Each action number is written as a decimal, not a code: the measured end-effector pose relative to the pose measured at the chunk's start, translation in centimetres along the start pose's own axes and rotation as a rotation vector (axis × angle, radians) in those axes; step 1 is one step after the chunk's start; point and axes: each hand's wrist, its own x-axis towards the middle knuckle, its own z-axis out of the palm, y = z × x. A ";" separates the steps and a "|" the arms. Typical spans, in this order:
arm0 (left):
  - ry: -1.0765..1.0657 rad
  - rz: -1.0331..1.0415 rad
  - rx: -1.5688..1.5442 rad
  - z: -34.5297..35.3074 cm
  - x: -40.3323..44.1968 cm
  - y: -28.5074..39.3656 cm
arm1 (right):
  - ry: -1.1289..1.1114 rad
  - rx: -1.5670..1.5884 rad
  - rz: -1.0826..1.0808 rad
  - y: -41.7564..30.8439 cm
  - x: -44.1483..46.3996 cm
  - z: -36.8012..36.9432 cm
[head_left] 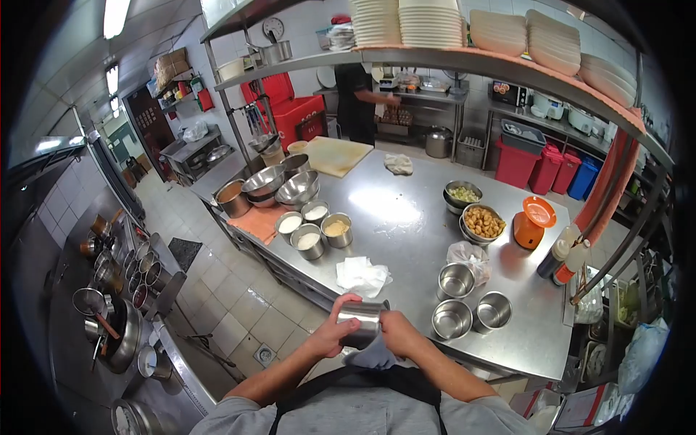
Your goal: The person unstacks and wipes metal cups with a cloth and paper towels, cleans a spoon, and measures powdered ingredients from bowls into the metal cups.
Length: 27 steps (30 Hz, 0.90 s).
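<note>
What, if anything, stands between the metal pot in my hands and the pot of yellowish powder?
On the table, only a crumpled white cloth or paper lies between the held pot and the yellowish powder.

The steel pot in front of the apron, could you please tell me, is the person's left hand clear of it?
No, the left hand grips the steel pot, its thumb against the metal side.
</note>
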 end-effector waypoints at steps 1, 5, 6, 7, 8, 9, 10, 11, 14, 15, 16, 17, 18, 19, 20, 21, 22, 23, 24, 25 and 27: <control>0.003 0.030 0.221 0.1 0.1 0.6 | -0.027 -0.002 0.027 1.2 0.0 0.5; -0.114 0.242 0.743 0.2 0.7 4.3 | -0.215 0.354 0.367 -0.2 0.1 -0.2; -0.163 0.346 0.862 -0.4 1.1 5.4 | -0.265 0.458 0.394 0.4 0.8 -0.1; -0.134 0.325 0.820 -1.4 1.1 5.4 | -0.201 0.754 0.376 3.3 0.8 2.1; -0.092 0.241 0.746 -2.9 1.1 4.7 | -0.211 1.194 0.526 -0.1 0.3 2.0; 0.012 0.152 0.540 -3.8 0.7 4.5 | -0.281 1.608 0.420 0.1 0.2 2.3; 0.064 0.128 0.463 -5.3 0.4 3.7 | -0.438 1.678 0.402 0.1 0.2 1.8; 0.118 0.109 0.384 -6.7 0.1 2.9 | -0.356 1.349 0.416 -2.0 0.8 1.9; 0.255 0.058 0.307 -10.1 -1.3 0.9 | -0.354 0.868 0.361 -2.3 5.7 2.9; 0.313 0.120 0.315 -11.2 -1.8 1.6 | -0.395 0.784 0.333 -2.0 7.7 2.9; 0.365 0.193 0.323 -12.9 -1.6 2.3 | -0.391 0.746 0.260 -3.0 10.2 1.8; 0.413 0.269 0.094 -14.4 -1.7 3.5 | -0.387 0.710 0.193 -5.3 13.0 -0.3; 0.450 0.359 -0.128 -15.9 -1.8 4.7 | -0.386 0.674 0.136 -8.5 15.7 -2.9; 0.489 0.415 -0.155 -17.2 -2.1 6.3 | -0.323 0.586 0.026 -12.4 18.7 -5.5; 0.519 0.387 -0.166 -19.6 -3.0 6.3 | -0.186 0.450 -0.142 -17.3 22.2 -8.7; 0.546 0.359 -0.171 -22.5 -4.2 6.0 | -0.017 0.294 -0.312 -22.3 25.9 -11.6; 0.570 0.335 -0.174 -24.6 -4.7 5.7 | 0.163 0.143 -0.467 -26.5 29.8 -14.4; 0.600 0.285 -0.169 -25.4 -5.2 5.8 | 0.333 0.017 -0.601 -30.4 33.8 -17.0; 0.630 0.233 -0.164 -25.9 -6.2 6.3 | 0.467 -0.016 -0.749 -33.0 38.1 -19.5; 0.661 0.177 -0.159 -26.6 -7.0 6.4 | 0.550 -0.173 -0.810 -35.5 42.7 -22.5; 0.752 0.174 -0.029 -30.0 -7.8 3.5 | 0.939 -0.670 -0.945 -37.6 51.8 -28.4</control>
